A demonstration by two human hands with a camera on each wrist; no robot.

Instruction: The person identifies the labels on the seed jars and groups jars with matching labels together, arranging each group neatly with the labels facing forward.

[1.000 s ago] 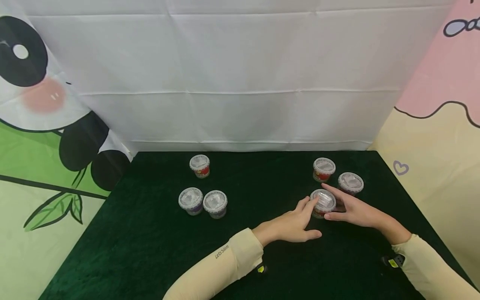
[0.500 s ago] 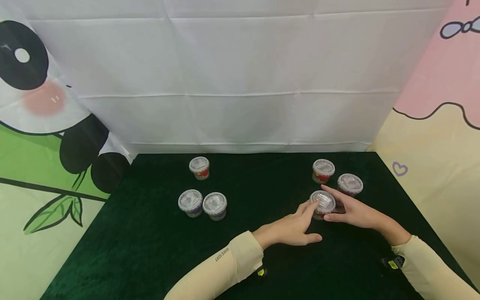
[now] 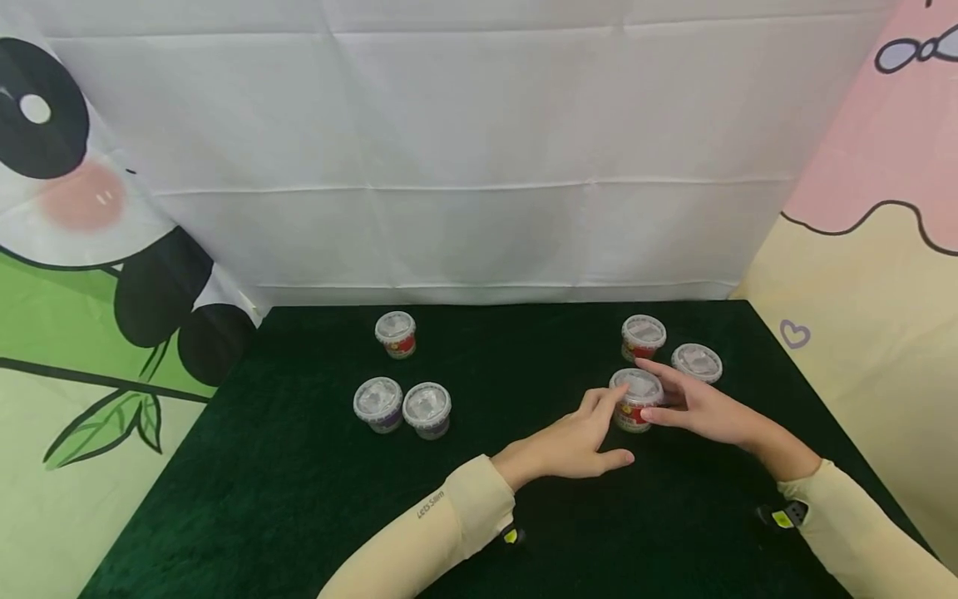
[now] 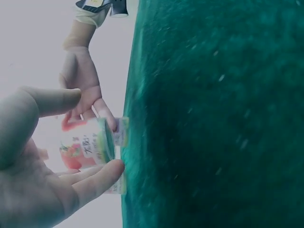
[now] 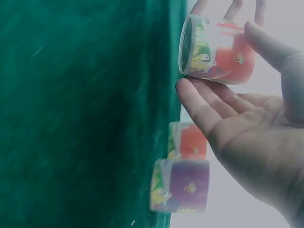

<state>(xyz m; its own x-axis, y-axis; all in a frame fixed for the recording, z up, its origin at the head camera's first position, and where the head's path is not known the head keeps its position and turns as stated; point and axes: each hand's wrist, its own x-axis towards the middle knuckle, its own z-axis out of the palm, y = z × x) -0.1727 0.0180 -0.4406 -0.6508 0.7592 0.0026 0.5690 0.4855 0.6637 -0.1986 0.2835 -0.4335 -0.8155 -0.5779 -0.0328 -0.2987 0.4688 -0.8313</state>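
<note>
A small clear-lidded plastic tub (image 3: 634, 408) with a red-and-yellow label is between both hands at the right of the table. My right hand (image 3: 707, 409) holds it from the right, thumb at its front side and fingers round the back. From the left, the extended fingertips of my left hand (image 3: 572, 441) touch the tub near its lid, with the thumb held apart. In the right wrist view the base of the tub (image 5: 223, 50) shows close over the green cloth. Two similar tubs stand just behind it, a red one (image 3: 643, 334) and another (image 3: 698, 363) by the right knuckles.
On the left of the green-covered table (image 3: 262, 466) stand a red-labelled tub (image 3: 395, 334) and two purple-labelled tubs (image 3: 377, 405), the latter pair side by side. A white cloth wall (image 3: 479, 166) rises along the back edge, with printed cloths at both sides.
The tub between my hands has shifted slightly up and left in the head view, and more of its label shows. Both hands moved along with it. The other tubs stayed in place.
</note>
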